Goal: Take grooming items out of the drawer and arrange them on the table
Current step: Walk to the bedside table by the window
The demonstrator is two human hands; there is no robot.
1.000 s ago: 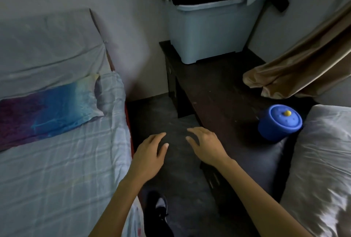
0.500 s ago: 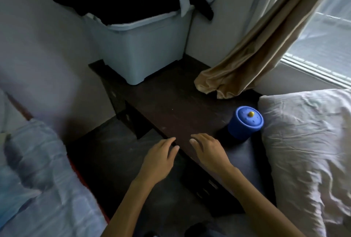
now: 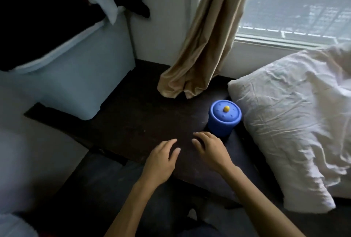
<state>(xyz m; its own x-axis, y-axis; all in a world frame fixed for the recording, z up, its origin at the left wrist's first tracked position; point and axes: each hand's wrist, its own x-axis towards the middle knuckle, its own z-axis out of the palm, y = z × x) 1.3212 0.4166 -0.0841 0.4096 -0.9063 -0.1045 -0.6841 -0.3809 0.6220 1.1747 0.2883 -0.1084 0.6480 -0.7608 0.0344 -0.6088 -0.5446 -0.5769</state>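
- Over the near edge of the dark table [image 3: 148,123], 2 bare hands are hovering palm down, close together but not touching.
- The left hand [image 3: 161,162] is lying open with fingers loosely spread, holding nothing.
- The right hand [image 3: 210,151] is also resting open, fingers slightly curled, gripping nothing, just beside the blue jar [image 3: 224,118].
- That jar is standing upright near the table's right end, wearing a round lid with a small yellow knob, touching or nearly touching the white pillow [image 3: 296,119].
- A tan curtain [image 3: 205,47] is hanging down from the window [image 3: 296,3], its bunched hem resting on the tabletop behind the jar.
- A pale blue plastic bin [image 3: 85,77] is sitting on the table's far left corner, with dark clothes [image 3: 47,14] spilling over its rim.
- Any drawer below the tabletop is staying lost in shadow, so I cannot tell whether it is open.
- Dark floor [image 3: 106,189] is showing beneath the forearms.
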